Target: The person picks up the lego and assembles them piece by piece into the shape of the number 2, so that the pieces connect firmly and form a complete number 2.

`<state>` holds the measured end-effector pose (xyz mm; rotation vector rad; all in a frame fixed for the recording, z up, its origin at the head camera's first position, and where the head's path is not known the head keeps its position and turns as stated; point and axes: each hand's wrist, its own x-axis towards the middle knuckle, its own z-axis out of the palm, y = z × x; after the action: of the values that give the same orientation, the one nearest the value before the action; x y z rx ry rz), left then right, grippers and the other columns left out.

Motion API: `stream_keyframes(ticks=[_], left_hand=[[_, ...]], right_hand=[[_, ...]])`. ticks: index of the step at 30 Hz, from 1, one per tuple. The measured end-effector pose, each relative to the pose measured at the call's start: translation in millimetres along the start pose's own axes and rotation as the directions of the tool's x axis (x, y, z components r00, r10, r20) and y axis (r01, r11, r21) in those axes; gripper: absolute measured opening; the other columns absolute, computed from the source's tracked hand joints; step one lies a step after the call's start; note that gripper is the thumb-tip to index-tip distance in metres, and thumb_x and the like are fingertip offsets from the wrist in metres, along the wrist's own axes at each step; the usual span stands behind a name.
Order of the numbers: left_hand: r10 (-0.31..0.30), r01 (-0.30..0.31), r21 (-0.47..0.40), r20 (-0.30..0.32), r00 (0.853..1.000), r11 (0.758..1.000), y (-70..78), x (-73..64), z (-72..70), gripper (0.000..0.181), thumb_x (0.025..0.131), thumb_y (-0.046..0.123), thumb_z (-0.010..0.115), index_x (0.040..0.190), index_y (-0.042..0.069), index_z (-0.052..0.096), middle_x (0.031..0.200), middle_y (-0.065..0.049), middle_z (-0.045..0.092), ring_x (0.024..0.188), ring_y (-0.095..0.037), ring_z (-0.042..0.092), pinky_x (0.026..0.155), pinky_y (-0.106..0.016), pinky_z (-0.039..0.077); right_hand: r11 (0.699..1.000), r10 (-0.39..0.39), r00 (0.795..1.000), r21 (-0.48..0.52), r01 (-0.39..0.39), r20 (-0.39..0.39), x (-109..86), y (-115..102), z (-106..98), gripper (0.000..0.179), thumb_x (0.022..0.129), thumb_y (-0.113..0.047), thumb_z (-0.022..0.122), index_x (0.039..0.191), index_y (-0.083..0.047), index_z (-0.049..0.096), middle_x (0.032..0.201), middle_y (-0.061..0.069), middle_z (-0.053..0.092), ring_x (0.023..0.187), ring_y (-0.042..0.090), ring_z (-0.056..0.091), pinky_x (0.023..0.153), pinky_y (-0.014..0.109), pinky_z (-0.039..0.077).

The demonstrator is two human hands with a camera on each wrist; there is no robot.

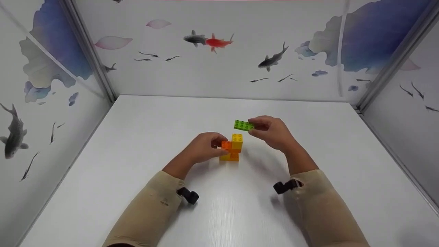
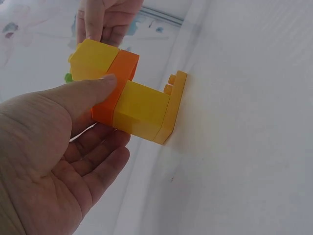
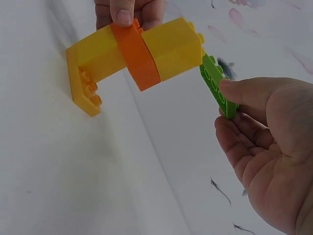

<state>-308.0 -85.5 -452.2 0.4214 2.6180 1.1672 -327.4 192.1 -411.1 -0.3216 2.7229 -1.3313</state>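
A stepped stack of toy building bricks stands on the table, made of a flat orange-yellow base plate, a yellow brick, an orange brick and an upper yellow brick. My left hand pinches the orange brick, thumb on its near side. My right hand pinches one end of a flat green brick between thumb and fingers. In the head view the green brick appears just beyond the upper yellow brick; whether they touch I cannot tell.
A white table lies under the hands, with white panels painted with fish behind and at the sides. Black wrist mounts sit on both sleeves.
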Motion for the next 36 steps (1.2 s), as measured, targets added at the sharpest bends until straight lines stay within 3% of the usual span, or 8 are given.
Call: stream_keyframes(ticks=[11,22,36], left_hand=[[0.041,-0.041,0.031,0.0,0.999,0.999,-2.9,-2.3,-0.8,0.042,0.096,0.035,0.083,0.133,0.02,0.072,0.124,0.004,0.073,0.113,-0.018,0.066,0.107,-0.037,0.058],[0.074,-0.074,0.022,-0.009,0.997,0.997,-3.0,-3.1,-0.3,0.042,0.095,0.033,0.083,0.132,0.016,0.071,0.124,0.002,0.074,0.112,-0.019,0.067,0.107,-0.038,0.058],[0.026,-0.026,0.034,-0.006,1.0,0.999,-1.7,-1.9,-0.7,0.034,0.096,0.033,0.083,0.124,0.018,0.073,0.117,0.003,0.074,0.107,-0.02,0.066,0.104,-0.037,0.059]], right_hand=[[0.99,-0.138,0.989,0.031,0.136,0.054,-10.5,-15,9,0.037,0.098,-0.022,0.079,0.135,-0.02,0.074,0.132,0.0,0.072,0.117,0.022,0.071,0.105,0.036,0.061],[0.979,-0.203,0.97,-0.003,0.205,0.134,-13.5,-19,20,0.036,0.099,-0.019,0.077,0.136,-0.019,0.074,0.134,0.001,0.072,0.121,0.023,0.072,0.11,0.043,0.058],[0.979,-0.191,0.967,-0.036,0.199,0.166,-13.9,-20,19,0.035,0.099,-0.02,0.077,0.134,-0.02,0.074,0.133,0.001,0.071,0.121,0.023,0.07,0.113,0.043,0.056]])
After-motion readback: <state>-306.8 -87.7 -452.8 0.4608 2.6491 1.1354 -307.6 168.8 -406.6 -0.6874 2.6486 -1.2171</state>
